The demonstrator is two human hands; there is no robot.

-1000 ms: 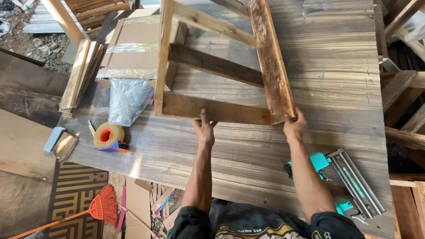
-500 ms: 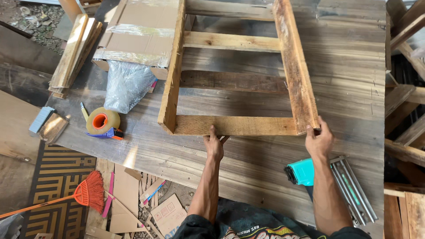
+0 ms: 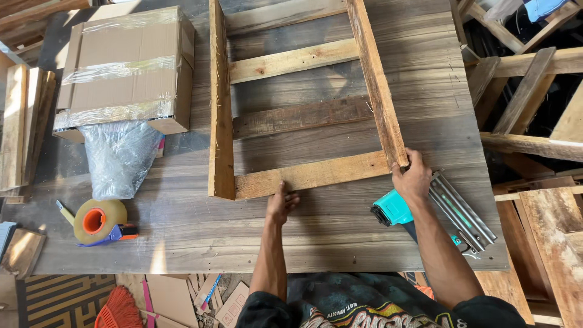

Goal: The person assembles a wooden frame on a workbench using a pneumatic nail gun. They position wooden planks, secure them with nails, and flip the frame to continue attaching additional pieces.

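Flat on table: weathered slatted wooden frame [image 3: 303, 103], mismatched boards.

The picture is bright and sharp, lit by daylight. Sun patches glow on the left edge of the tabletop [image 3: 182, 237]. Soft shadows sit under the wooden frame [image 3: 220, 121]. The plastic wrap [image 3: 118, 155] shines a little.

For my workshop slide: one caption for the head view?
Both hands, left and right, press a wooden frame on the table, nail gun beside.
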